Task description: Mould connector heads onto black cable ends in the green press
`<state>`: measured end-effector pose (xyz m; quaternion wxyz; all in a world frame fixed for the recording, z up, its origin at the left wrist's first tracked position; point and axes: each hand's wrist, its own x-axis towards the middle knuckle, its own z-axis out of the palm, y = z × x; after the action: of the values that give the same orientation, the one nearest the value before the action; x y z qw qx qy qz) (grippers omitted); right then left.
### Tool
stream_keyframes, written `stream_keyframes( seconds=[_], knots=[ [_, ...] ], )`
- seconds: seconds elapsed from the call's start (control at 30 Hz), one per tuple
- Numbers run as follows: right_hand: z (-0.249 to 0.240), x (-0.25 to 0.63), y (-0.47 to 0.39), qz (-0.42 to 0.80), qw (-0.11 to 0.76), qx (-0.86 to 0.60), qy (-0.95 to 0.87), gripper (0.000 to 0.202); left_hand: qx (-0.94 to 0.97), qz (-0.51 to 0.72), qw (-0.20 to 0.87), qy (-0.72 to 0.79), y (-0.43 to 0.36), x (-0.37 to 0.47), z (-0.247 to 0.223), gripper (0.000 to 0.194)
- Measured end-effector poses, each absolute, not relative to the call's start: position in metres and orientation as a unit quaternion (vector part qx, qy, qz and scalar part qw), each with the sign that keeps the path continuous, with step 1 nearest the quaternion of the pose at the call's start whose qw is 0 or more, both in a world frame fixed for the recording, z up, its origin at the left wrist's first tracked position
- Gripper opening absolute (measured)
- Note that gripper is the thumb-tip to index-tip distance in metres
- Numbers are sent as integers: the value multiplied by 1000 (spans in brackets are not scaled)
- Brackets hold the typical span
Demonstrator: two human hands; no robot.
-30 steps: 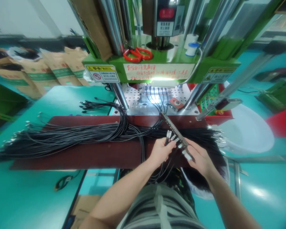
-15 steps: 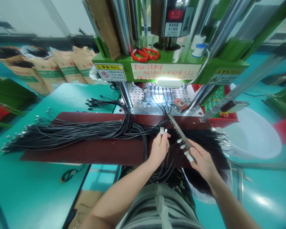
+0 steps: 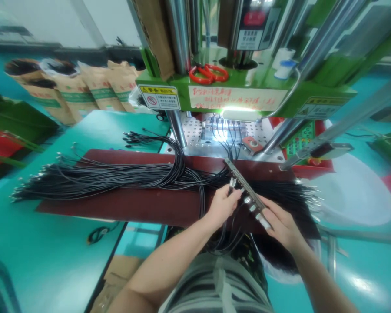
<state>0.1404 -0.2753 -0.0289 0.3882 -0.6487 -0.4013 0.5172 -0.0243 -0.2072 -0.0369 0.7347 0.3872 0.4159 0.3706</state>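
Note:
My right hand [image 3: 280, 219] grips the lower end of a narrow metal bar [image 3: 244, 184], which slants up to the left. Several silvery connectors sit along the bar's lower left side. My left hand [image 3: 224, 203] pinches cable connectors [image 3: 232, 183] against the bar's upper part. Black cables hang below both hands. A long bundle of black cables [image 3: 117, 178] lies across the dark red board [image 3: 124, 206], left of my hands. Beyond the bar, under the press, cables run into a brightly lit metal fixture [image 3: 208, 130].
Red-handled scissors [image 3: 208, 74] and white spools [image 3: 284, 69] rest on the green press plate [image 3: 179, 80]. A metal post [image 3: 286, 161] stands at right, near a white basin [image 3: 361, 191]. Paper sacks [image 3: 91, 89] stand at far left. A red block [image 3: 252, 144] lies by the fixture.
My left hand has moved right and up, bringing its connectors from beside the bar to against it. The bar has shifted slightly, and the whole view has moved a little.

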Motion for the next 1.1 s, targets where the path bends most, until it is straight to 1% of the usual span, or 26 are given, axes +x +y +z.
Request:
stream_keyframes(
  seconds=[0.13,0.27,0.37,0.47,0.53,0.7,0.77,0.83,0.97,1.1],
  knots=[
    [-29,139,-275,476,387,-638,-466,48,401,405,702,427,-208,-24,-41,31],
    [-28,137,-275,524,409,-645,-376,47,453,458,630,434,-205,-28,-39,36],
    [-28,137,-275,545,428,-640,-330,46,421,497,618,440,-202,-34,-38,37],
    [-28,138,-274,552,432,-631,-331,46,406,483,642,434,-202,-36,-41,31],
    [-29,139,-274,557,423,-633,-331,48,434,462,641,434,-203,-37,-41,28],
    [-27,140,-272,546,407,-641,-353,49,545,438,556,449,-201,-36,-39,26],
    [-23,140,-272,540,406,-637,-373,47,538,428,570,450,-200,-37,-38,26],
    [-19,140,-271,538,399,-635,-385,46,516,405,605,452,-199,-38,-39,25],
    [-13,139,-270,528,376,-651,-395,48,486,366,649,457,-197,-39,-42,29],
    [-14,139,-268,474,381,-624,-491,46,468,342,672,461,-196,-41,-43,31]
  ],
)
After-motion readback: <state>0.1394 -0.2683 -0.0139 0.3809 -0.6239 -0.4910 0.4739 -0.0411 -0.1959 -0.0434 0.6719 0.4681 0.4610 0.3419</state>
